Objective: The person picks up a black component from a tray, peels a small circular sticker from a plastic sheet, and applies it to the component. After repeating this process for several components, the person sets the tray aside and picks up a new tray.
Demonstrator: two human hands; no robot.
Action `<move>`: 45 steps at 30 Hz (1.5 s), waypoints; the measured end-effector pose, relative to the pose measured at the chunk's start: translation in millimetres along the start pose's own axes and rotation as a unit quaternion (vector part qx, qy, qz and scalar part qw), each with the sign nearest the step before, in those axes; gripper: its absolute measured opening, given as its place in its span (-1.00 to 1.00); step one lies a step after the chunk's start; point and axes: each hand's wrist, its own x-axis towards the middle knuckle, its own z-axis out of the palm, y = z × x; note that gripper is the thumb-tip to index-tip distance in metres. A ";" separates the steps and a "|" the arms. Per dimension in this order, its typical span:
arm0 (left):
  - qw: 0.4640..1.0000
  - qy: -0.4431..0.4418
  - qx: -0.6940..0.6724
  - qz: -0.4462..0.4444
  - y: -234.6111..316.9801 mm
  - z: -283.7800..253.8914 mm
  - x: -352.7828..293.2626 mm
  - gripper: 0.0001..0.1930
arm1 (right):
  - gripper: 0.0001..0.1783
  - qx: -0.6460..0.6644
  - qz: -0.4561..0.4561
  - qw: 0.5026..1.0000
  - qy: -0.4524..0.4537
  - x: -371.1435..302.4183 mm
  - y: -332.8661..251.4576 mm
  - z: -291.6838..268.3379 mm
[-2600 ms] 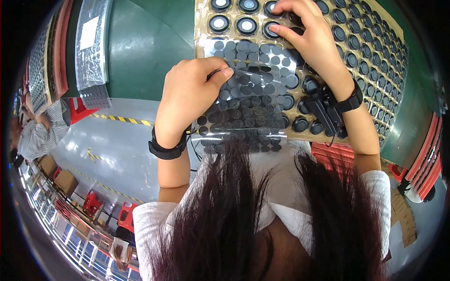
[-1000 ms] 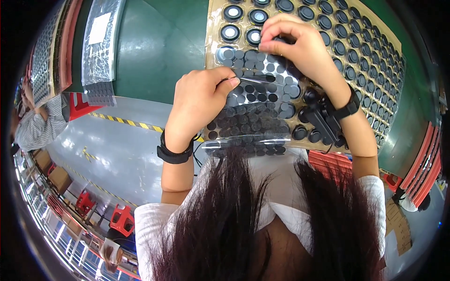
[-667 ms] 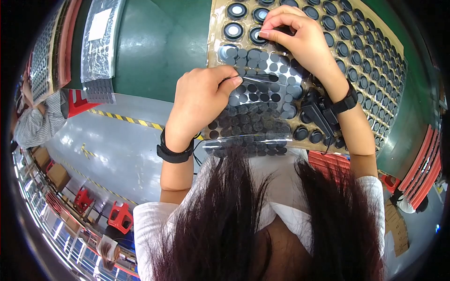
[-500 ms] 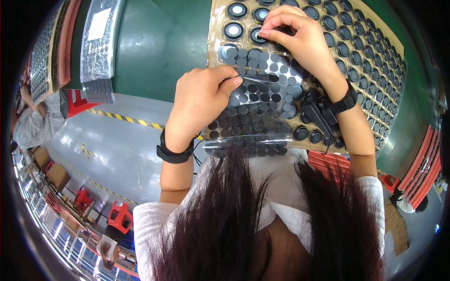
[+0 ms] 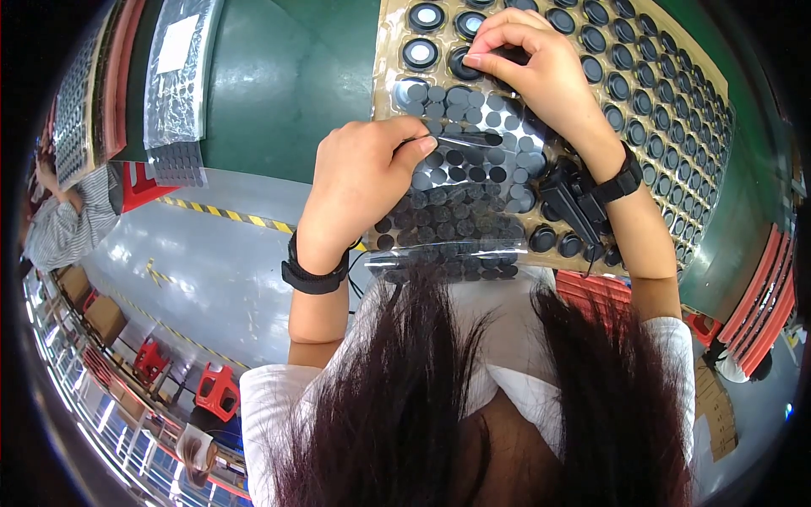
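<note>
My left hand point(image 5: 363, 173) pinches the edge of a clear plastic sheet point(image 5: 460, 245) between thumb and fingers. Rows of round dark stickers cover this sheet, and it curves down toward my body. Beneath and beyond it lies a tray point(image 5: 382, 51) of moulded clear-brown plastic, its pockets filled with round black parts point(image 5: 594, 40). At the tray's far left, my right hand point(image 5: 541, 63) is closed, thumb and finger together on a round black part point(image 5: 462, 66). Anything between these fingertips is hidden. A few neighbouring parts have pale centres point(image 5: 421, 54).
The tray rests on a green tabletop point(image 5: 283, 93). To the left lies a clear plastic packet point(image 5: 177, 84) with a white label. A small black device point(image 5: 574, 198) hangs by my right wrist strap. Red stools point(image 5: 217, 390) stand left; red trays point(image 5: 764, 296) are stacked right.
The part under my right fingertips showed a pale centre and now looks dark. My right hand has shifted very slightly; my left keeps its hold on the sheet.
</note>
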 end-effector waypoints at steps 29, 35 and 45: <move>1.000 0.003 -0.007 0.004 0.3 1.2 0.0 -0.86 | -0.89 -0.039 -0.030 0.999 0.010 -1.1 0.4 1.6; 1.000 -0.003 0.001 0.001 3.5 -1.5 1.9 -0.86 | -0.72 -0.020 -0.300 0.940 0.162 13.0 17.7 17.9; 0.999 0.023 0.003 0.022 -0.8 2.9 -1.6 -0.86 | -0.85 0.122 0.058 0.986 -0.095 -19.3 4.2 -18.3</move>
